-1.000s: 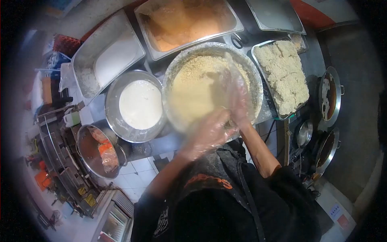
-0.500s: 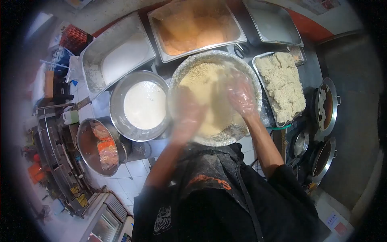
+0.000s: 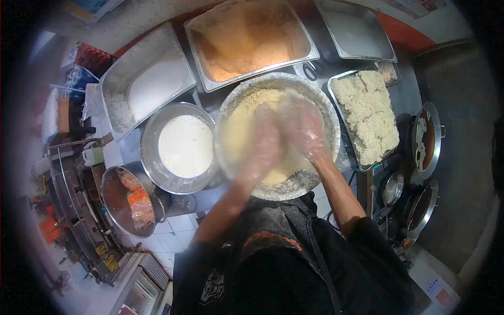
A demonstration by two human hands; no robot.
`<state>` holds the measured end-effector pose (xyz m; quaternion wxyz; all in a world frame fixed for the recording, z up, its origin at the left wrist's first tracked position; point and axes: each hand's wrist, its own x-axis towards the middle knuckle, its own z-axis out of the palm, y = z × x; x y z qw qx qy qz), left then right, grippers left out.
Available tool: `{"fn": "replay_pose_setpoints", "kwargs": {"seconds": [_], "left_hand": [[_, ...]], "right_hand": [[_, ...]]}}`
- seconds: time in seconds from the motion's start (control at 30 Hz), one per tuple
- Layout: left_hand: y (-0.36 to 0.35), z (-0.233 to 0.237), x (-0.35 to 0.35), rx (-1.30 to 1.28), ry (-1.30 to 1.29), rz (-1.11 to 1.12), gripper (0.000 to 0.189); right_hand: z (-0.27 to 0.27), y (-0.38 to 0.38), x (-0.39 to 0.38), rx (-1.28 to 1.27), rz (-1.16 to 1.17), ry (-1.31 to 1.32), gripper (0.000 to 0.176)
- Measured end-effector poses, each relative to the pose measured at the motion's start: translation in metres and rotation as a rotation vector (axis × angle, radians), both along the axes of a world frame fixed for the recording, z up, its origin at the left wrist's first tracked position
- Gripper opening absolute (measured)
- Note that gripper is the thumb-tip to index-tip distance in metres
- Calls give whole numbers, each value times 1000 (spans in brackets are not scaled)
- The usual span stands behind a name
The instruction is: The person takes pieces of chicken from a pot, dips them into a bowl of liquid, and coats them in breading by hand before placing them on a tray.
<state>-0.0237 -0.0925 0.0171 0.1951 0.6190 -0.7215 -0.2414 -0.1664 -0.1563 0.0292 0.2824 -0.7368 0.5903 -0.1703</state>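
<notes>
Both hands, in clear plastic gloves, are inside a wide metal bowl [image 3: 329,113] of pale yellow crumbly flour [image 3: 239,131]. My left hand [image 3: 266,137] is in the middle of the bowl, smeared by motion, its fingers pointing away from me. Close beside it on the right, my right hand [image 3: 302,123] is also blurred, with its fingers low over the flour. Whether either hand grips any flour cannot be made out. Left of the bowl stands a round metal bowl of white batter [image 3: 186,146]. On the right lies a tray piled with pale coated pieces [image 3: 367,115].
Behind the bowl are a tray of orange powder [image 3: 252,58], a tray of white powder [image 3: 157,86] and a tray with cloudy liquid [image 3: 354,34]. Scissors [image 3: 311,70] lie between them. A pot with bagged food [image 3: 139,202] stands lower left; pans [image 3: 428,137] are at the right.
My hands have come closer together and moved further into the bowl, my left hand going right and up. The view has shifted slightly.
</notes>
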Motion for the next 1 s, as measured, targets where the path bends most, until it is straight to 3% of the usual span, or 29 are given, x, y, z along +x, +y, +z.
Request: {"fn": "replay_pose_setpoints", "kwargs": {"seconds": [0.03, 0.1, 0.13, 0.2, 0.27, 0.33, 0.43, 0.5, 0.53, 0.63, 0.67, 0.73, 0.87, 0.93, 1.0], "left_hand": [[0, -2, 1, 5, 2, -2, 70], [0, -11, 13, 273, -111, -236, 68], [23, -72, 22, -38, -338, -288, 66], [23, -82, 24, 221, 17, -314, 66], [32, -99, 25, 322, 382, -243, 65], [40, -105, 25, 359, 543, -187, 65], [43, -106, 29, 382, 477, -201, 64], [39, -97, 31, 379, 330, -259, 64], [32, -87, 33, 339, 235, -281, 64], [19, -44, 24, 226, -116, -302, 64], [19, -25, 22, 181, -183, -285, 64], [31, -1, 20, 116, -260, -249, 64], [74, -13, 24, 42, -95, -125, 67], [82, -4, 23, -26, -153, -133, 62], [85, -2, 21, -77, -209, -137, 58]], "right_hand": [[-2, -11, 14, 64, 54, 6, 50], [-15, -26, 40, -248, 324, 45, 48], [-20, -35, 55, -239, 324, 46, 48], [-26, -46, 79, -77, 595, 90, 45], [-27, -42, 76, -113, 625, 84, 44], [-41, -43, 77, -138, 659, 68, 43], [-65, -43, 76, -126, 651, -46, 44], [-61, -53, 75, -155, 885, 228, 46], [-54, -49, 83, 42, 586, 98, 47], [-62, -52, 72, -11, 503, -10, 52], [16, -55, 70, 269, 373, -44, 55], [9, -59, 43, 206, 210, -115, 57], [17, -59, 0, 70, 159, 52, 57], [17, -62, -4, 148, 393, 420, 59], [9, -58, 0, 91, 434, 450, 59]]}}
